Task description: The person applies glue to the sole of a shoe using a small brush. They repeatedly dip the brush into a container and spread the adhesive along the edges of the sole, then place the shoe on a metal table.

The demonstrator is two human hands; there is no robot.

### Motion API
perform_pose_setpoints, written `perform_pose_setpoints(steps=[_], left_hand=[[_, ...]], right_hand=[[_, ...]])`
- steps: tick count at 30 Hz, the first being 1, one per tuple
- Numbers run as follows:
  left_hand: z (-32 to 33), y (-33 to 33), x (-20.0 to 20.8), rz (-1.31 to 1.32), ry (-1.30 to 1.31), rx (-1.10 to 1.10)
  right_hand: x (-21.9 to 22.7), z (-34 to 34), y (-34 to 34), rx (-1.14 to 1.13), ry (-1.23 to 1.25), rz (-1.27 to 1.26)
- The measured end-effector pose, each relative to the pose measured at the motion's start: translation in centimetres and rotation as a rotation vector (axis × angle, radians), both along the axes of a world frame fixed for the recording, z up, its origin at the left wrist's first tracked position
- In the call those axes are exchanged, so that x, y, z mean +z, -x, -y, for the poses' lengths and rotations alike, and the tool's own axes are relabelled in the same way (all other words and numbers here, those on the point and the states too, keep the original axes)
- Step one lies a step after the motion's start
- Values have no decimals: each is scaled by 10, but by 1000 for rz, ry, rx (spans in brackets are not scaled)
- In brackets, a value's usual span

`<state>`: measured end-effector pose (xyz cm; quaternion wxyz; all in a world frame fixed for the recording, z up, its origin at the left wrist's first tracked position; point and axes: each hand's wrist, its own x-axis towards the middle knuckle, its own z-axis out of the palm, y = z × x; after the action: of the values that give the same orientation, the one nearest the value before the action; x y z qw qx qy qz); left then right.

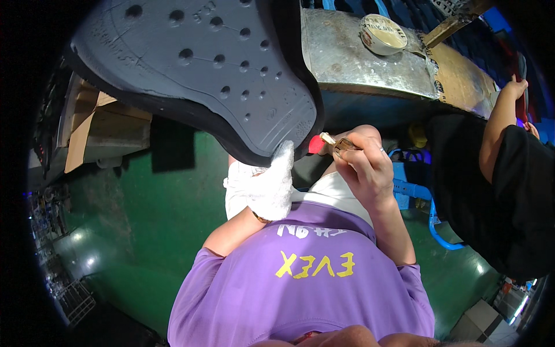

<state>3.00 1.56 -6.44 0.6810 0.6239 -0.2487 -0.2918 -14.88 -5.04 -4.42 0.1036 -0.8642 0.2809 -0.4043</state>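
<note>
A large dark grey moulded piece [191, 69] with rows of round dimples and a black rim fills the upper left; its kind is unclear. My left hand [269, 185], in a white glove, grips its near edge with the thumb on the dimpled face. Just right of that edge, my right hand [367, 168] is bare and pinches a short brown-handled tool [342, 146] with a pale collar. A red tip [316, 144] shows at the tool's end, close to the black rim. Whether the tip touches the rim, I cannot tell.
A metal-topped bench [347, 66] stands ahead, with a white tub [384, 34] on it. An open cardboard box [107, 130] is at the left. To the right, a person in black [491, 202] works beside a blue metal frame [436, 225]. The floor [139, 220] is green.
</note>
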Motion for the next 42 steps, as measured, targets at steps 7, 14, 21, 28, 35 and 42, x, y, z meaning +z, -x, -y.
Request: perform_pose_setpoints(steps=[7,14,21,28,35,42], left_hand=[[2,-1,-10,-87,63,5],[1,1,-8,-177,81,-11],[1,-1,-11,-91,48,1],[2,-1,6,-214,103,-49],[3,2,11,-205,197,-69],[-4,4,15,-129,128,-81]], right_hand=[[5,-13,-5,33,26,-34],[-1,-5,-1,-118,99,11],[2,-8,-5,13,79,-14],[-4,-19,0,55,85,-14],[1,-24,-1,19,16,111],[-3,-23,-5,-65,40,85]])
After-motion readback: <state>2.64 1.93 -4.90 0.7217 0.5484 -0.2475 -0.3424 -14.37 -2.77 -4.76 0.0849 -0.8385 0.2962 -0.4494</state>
